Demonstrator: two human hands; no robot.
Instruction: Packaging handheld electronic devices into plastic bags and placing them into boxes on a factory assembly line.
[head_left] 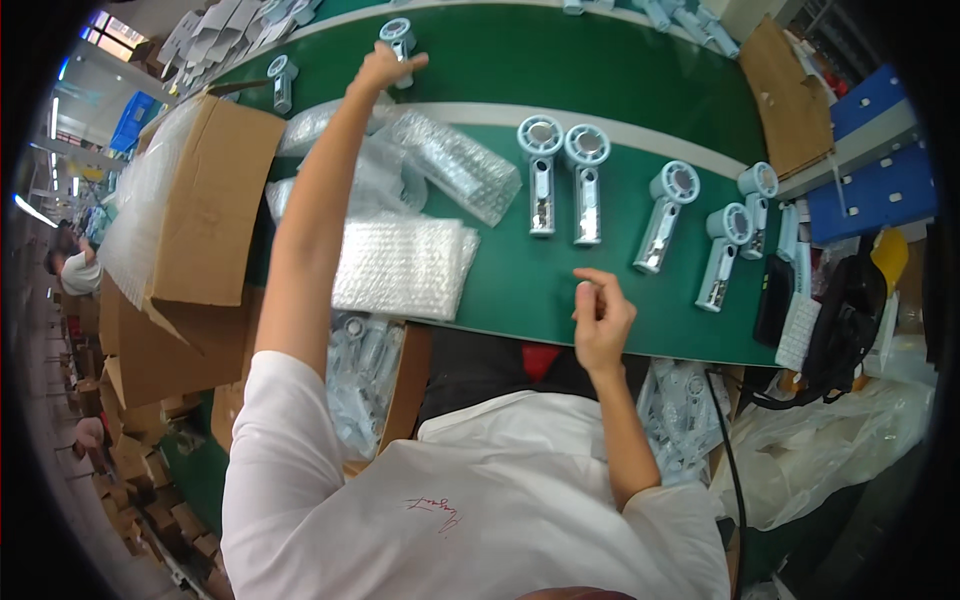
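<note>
My left arm stretches to the far side, where my left hand (382, 68) closes over the handle of a light-blue handheld fan (396, 32); its round head shows beyond my fingers. My right hand (604, 318) is above the near table edge, fingers loosely bent and apart, holding nothing. Before it stand or lie several similar fans: one fan (541, 180) beside a second fan (587, 185), then a tilted fan (664, 215) and another fan (725, 255) to the right. A stack of bubble-wrap bags (400, 265) lies under my left forearm, with a loose bubble-wrap bag (455, 165) behind.
A large cardboard box (215, 195) stands at the left, another fan (282, 85) beyond it. A green belt (560, 60) runs along the far side. Boxes of bagged fans (365, 385) sit below the table edge. A black bag (850, 320) and white keyboard (798, 330) are at right.
</note>
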